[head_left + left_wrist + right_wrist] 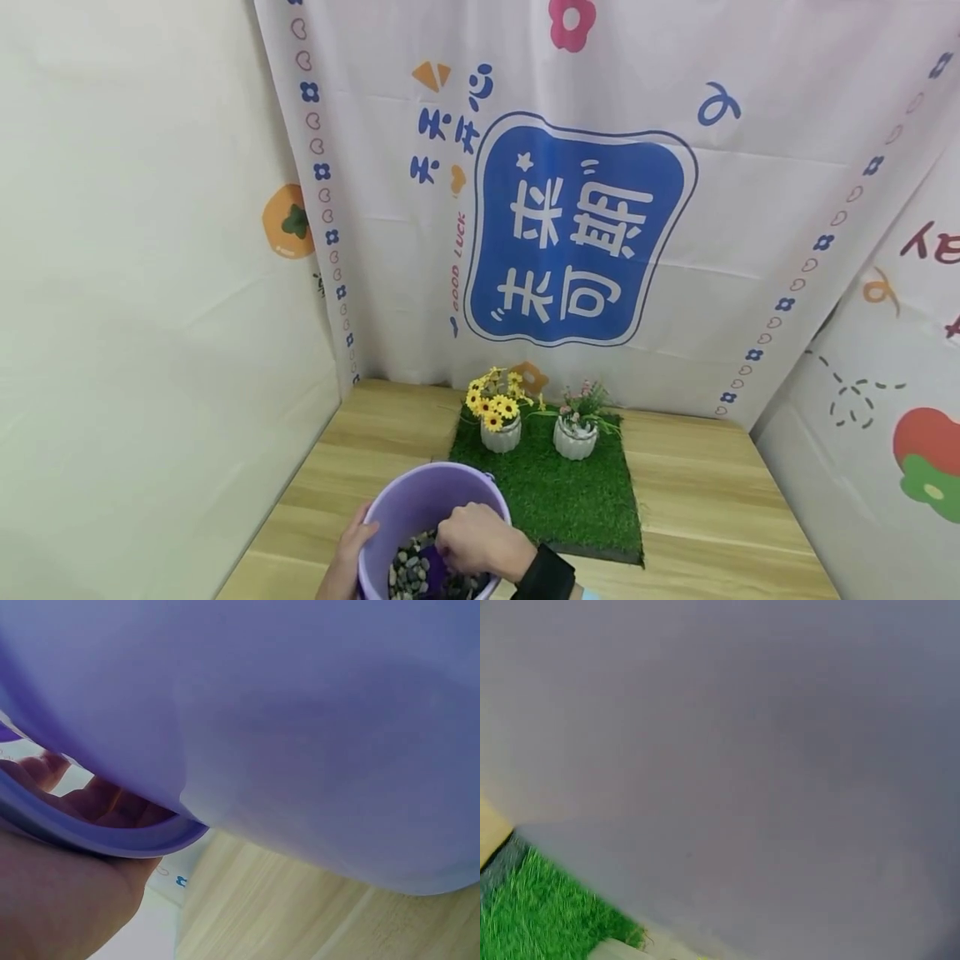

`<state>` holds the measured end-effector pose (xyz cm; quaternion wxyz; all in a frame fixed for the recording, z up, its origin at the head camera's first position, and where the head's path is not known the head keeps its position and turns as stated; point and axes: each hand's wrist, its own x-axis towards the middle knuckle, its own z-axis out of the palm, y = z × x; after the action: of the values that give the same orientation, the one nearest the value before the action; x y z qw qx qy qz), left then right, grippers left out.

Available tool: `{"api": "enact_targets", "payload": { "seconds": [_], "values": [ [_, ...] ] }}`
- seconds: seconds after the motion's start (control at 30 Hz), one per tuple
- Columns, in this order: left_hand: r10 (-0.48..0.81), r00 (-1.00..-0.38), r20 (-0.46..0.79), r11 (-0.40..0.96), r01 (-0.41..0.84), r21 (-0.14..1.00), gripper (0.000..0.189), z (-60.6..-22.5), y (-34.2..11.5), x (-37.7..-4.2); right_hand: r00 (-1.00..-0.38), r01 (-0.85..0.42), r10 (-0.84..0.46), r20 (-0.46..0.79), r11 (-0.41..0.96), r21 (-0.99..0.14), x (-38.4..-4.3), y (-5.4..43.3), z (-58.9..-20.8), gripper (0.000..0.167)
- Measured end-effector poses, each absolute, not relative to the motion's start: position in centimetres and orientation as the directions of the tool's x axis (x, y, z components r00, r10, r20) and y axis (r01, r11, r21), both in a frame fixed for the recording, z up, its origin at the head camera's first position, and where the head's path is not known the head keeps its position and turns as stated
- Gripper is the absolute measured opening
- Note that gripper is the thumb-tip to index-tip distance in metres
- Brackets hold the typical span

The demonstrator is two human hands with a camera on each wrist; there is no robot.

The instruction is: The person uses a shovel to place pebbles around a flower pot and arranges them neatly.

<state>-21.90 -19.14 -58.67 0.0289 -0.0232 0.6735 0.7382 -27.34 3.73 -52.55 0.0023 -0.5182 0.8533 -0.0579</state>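
A light purple bucket [408, 500] stands at the front of the table with its open top showing. Grey and tan pebbles [408, 571] lie inside it. My left hand [352, 546] grips the bucket's left side, its thumb over the rim; in the left wrist view the left hand [67, 900] wraps a purple curved edge beside the bucket wall. My right hand [480, 537] reaches down inside, fingers curled round a darker purple shovel [433, 571] whose blade is among the pebbles. Bucket wall [742, 765] fills most of the right wrist view and hides that hand.
Behind the bucket lies a green turf mat [555, 508] on the wooden table [697, 517]. Two white pots stand on it, one with yellow flowers [495, 404], one with pink flowers [581, 408]. Printed cloth [750, 250] hangs behind; a pale wall [150, 333] flanks the left.
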Motion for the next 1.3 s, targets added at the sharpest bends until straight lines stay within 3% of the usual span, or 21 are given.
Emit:
{"api": "enact_targets", "payload": {
  "seconds": [0.23,0.57,1.3],
  "values": [
    [0.007,-0.998,-0.056,-0.064,-0.057,0.996,0.051,-58.5,-18.8,-21.8,-0.476,-0.861,-0.879,0.020,0.462,-0.214,-28.3,3.7,-53.5,0.025],
    [-0.017,-0.999,-0.051,-0.090,-0.049,0.995,0.049,-58.5,-18.9,-22.0,-0.450,-0.883,-0.891,0.065,0.433,-0.181,-28.5,3.8,-52.9,0.010],
    [-0.034,-0.999,0.005,-0.065,0.008,0.998,0.045,-58.4,-19.4,-21.8,-0.414,-0.870,-0.905,0.098,0.362,-0.334,-27.7,5.0,-51.3,0.009]
  ]
}}
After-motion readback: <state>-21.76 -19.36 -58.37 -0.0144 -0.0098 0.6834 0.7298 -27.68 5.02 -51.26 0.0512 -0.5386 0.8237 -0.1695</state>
